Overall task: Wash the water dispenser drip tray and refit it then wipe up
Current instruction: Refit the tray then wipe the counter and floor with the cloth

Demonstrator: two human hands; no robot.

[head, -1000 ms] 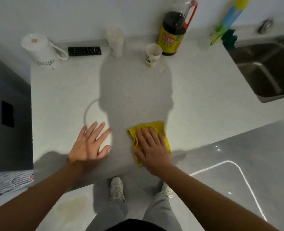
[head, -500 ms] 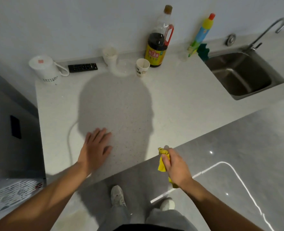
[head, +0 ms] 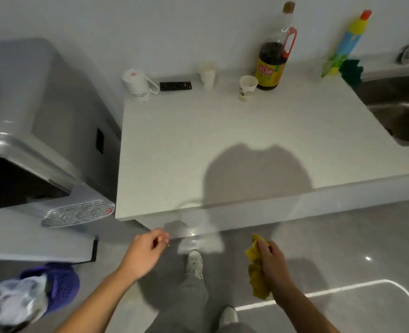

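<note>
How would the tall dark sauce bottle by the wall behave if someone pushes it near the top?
The sauce bottle looks tall and narrow, so a push near its neck would probably tip it rather than slide it. The dark liquid fills only the lower part, which likely keeps the weight low and helps a little. The paper cup stands close beside it and could be knocked over.

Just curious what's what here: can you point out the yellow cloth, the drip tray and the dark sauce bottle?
cloth [head: 257,272], head view, crumpled middle, held in the right hand.
drip tray [head: 78,215], head view, slotted grille.
bottle [head: 270,68], head view, yellow label.
</note>
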